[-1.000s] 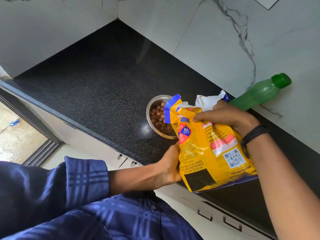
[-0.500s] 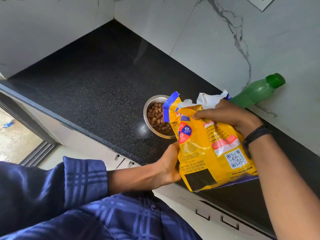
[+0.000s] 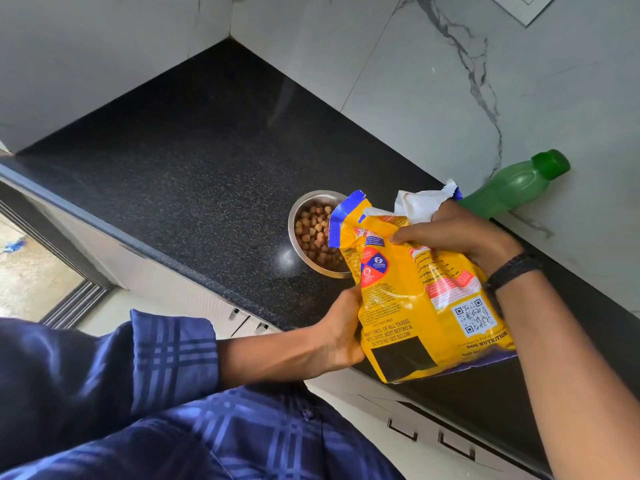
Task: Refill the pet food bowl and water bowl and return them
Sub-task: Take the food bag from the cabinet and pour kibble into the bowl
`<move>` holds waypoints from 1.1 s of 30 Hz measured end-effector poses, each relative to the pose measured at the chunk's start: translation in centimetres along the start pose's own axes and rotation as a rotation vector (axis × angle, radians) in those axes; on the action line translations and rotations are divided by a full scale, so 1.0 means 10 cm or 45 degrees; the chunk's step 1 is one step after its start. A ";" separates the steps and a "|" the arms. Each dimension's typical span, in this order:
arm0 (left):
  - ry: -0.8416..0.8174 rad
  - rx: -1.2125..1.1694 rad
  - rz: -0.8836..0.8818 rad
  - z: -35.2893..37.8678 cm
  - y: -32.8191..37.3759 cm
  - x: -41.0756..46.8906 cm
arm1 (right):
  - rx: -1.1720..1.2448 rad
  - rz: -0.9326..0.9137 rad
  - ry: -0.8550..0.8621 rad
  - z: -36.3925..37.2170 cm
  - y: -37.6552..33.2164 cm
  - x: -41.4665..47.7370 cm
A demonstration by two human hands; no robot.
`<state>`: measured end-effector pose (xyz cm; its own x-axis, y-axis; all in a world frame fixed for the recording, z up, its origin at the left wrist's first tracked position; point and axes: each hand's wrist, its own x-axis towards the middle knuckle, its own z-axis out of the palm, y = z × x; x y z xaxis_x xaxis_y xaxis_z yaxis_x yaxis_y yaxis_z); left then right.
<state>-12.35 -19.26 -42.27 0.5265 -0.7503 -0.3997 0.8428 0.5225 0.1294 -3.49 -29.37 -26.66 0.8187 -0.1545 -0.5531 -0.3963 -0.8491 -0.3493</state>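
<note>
A steel bowl (image 3: 296, 216) holding brown kibble stands on the black granite counter (image 3: 194, 174). In front of it I hold a yellow dog food bag (image 3: 415, 306), its torn top beside the bowl's near rim. My right hand (image 3: 460, 233) grips the bag near its top. My left hand (image 3: 341, 329) holds the bag's lower left side; its fingers are hidden behind the bag. A green water bottle (image 3: 512, 185) stands behind the bag against the marble wall. No second bowl is in view.
The counter runs into a corner of marble walls (image 3: 381, 81) at the back. White drawers with dark handles (image 3: 450, 441) sit under the counter's front edge. A sliding door track (image 3: 74, 303) and outdoor floor lie at the lower left.
The bag's mouth has tipped up a little and no kibble is falling. Both hands keep their hold. The view has shifted slightly.
</note>
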 end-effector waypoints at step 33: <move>-0.035 0.048 -0.038 0.08 0.03 0.00 | 0.055 -0.055 0.084 -0.08 0.07 -0.03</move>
<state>-12.01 -19.40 -41.53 0.5038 -0.7764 -0.3787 0.8614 0.4847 0.1521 -3.66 -30.36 -26.16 0.8603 -0.1527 -0.4864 -0.3768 -0.8331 -0.4050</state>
